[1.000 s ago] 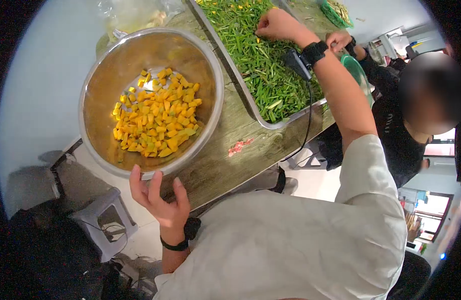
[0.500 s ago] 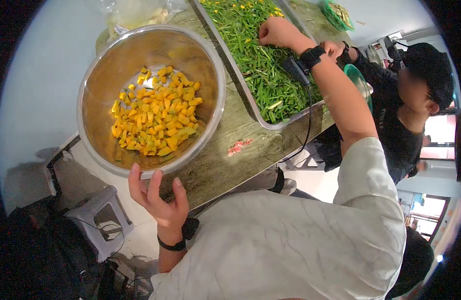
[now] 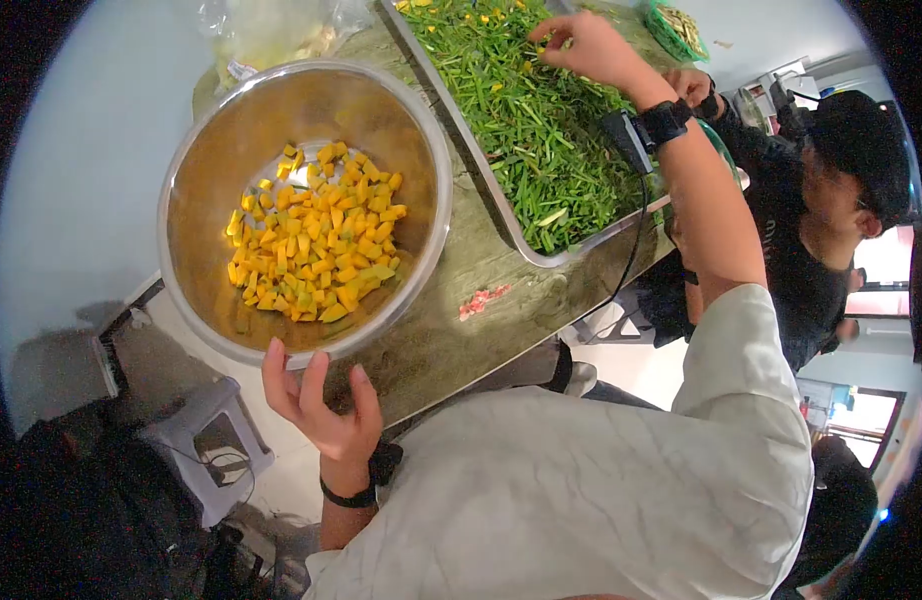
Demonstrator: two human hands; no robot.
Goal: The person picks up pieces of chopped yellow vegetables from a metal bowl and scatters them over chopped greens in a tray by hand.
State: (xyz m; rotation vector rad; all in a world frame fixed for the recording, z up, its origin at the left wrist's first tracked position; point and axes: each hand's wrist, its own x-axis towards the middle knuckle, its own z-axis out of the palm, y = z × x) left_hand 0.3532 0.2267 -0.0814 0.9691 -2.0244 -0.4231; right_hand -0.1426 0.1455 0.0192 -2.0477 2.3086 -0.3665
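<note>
Steel bowl (image 3: 221, 170): it stands on the bench (image 3: 461, 265) with orange-yellow pieces (image 3: 316, 245) inside; we'd do best to touch its rim lightly, since pressing there might tip it
Left hand (image 3: 333, 428): we have the fingers spread and curved, the tips at the near rim (contact looks likely), gripping nothing
Metal tray (image 3: 556, 261): cut greens (image 3: 541, 150) fill it, with yellow bits among them; we'd judge a gentle fingertip touch kindest to the stems
Right hand (image 3: 603, 55): ours is over the greens, thumb and forefinger parted, nothing visible between them
</note>
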